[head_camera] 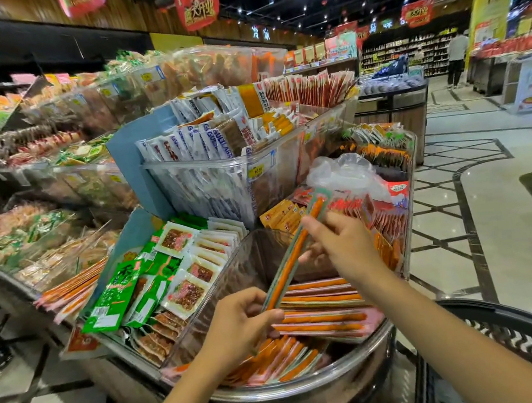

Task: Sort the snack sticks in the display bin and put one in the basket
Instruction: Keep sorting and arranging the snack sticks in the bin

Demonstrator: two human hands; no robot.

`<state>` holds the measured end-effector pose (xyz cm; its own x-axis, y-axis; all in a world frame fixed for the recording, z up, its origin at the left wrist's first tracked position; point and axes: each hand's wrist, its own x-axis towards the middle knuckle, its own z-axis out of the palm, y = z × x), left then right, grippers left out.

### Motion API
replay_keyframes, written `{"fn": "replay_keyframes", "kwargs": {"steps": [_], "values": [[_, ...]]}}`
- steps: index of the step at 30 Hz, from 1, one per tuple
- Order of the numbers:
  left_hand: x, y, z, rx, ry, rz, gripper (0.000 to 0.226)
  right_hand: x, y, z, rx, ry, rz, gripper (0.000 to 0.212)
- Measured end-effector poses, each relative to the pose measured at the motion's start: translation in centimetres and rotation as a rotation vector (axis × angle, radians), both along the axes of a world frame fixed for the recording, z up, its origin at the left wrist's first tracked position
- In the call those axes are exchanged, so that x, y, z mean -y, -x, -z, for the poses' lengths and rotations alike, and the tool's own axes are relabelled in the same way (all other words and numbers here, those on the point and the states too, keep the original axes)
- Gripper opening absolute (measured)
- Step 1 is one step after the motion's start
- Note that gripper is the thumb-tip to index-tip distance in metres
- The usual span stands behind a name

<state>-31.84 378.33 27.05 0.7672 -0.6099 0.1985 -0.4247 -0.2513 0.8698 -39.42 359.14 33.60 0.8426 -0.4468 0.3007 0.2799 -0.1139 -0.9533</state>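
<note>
A long orange snack stick [292,257] in a green-edged wrapper is held tilted above the clear display bin [232,272]. My left hand [238,327] pinches its lower end, and my right hand [338,243] pinches its upper part. Inside the bin, several more orange snack sticks [325,310] in pink and green wrappers lie in a flat stack, with others [284,360] loose below at the front. The black basket [515,336] stands at the lower right, beside my right forearm.
Green and white snack packets [154,278] fill the bin to the left. Clear bins of white packets [209,174] rise behind, red packets [388,218] sit to the right. A tiled aisle [494,197] runs along the right, with a person [456,56] far off.
</note>
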Motion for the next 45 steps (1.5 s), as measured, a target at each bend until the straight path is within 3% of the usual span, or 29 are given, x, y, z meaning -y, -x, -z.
{"fn": "replay_keyframes", "kwargs": {"steps": [4, 11, 15, 19, 21, 24, 27, 30, 34, 39, 45], "values": [[-0.1, 0.2, -0.2, -0.057, 0.025, 0.022, 0.008, -1.7, -0.5, 3.0, -0.154, 0.204, -0.051, 0.007], [-0.1, -0.1, 0.0, -0.074, 0.07, -0.012, 0.013, -0.8, -1.0, 3.6, -0.12, 0.28, 0.118, 0.026], [-0.2, -0.4, 0.1, -0.08, 0.11, -0.075, 0.004, 0.0, -0.4, 3.8, -0.114, 0.685, 0.265, 0.042], [-0.4, -0.5, 0.1, -0.023, 0.107, -0.113, 0.005, -0.8, 0.1, 3.6, 0.171, 1.105, 0.193, 0.012], [-0.4, -0.5, 0.0, 0.014, 0.103, -0.11, 0.009, -1.2, -0.4, 3.3, 0.086, 1.279, 0.099, 0.028], [-1.1, -0.4, -1.0, 0.123, 0.062, -0.114, 0.015, -1.4, -1.2, 2.3, -0.098, 1.416, 0.036, 0.03], [-2.5, -0.9, -2.9, 0.172, 0.068, -0.157, 0.016, -1.4, -1.4, 1.4, -0.051, 1.329, 0.017, 0.021], [-3.9, -1.5, -5.3, 0.13, 0.204, -0.228, 0.015, -1.2, -1.6, 0.8, -0.042, 1.151, 0.063, 0.015], [-5.2, -1.9, -7.3, 0.153, 0.311, -0.28, 0.011, -0.7, -1.8, -0.4, -0.024, 0.704, 0.091, 0.008], [-4.3, -2.4, -6.3, 0.25, 0.169, -0.255, 0.009, -0.7, -1.7, -1.0, 0.035, 0.174, 0.088, 0.015], [0.1, -1.4, -2.5, 0.333, -0.136, -0.079, 0.031, -0.8, -0.7, 0.3, 0.014, -0.238, 0.0, 0.017]]}}
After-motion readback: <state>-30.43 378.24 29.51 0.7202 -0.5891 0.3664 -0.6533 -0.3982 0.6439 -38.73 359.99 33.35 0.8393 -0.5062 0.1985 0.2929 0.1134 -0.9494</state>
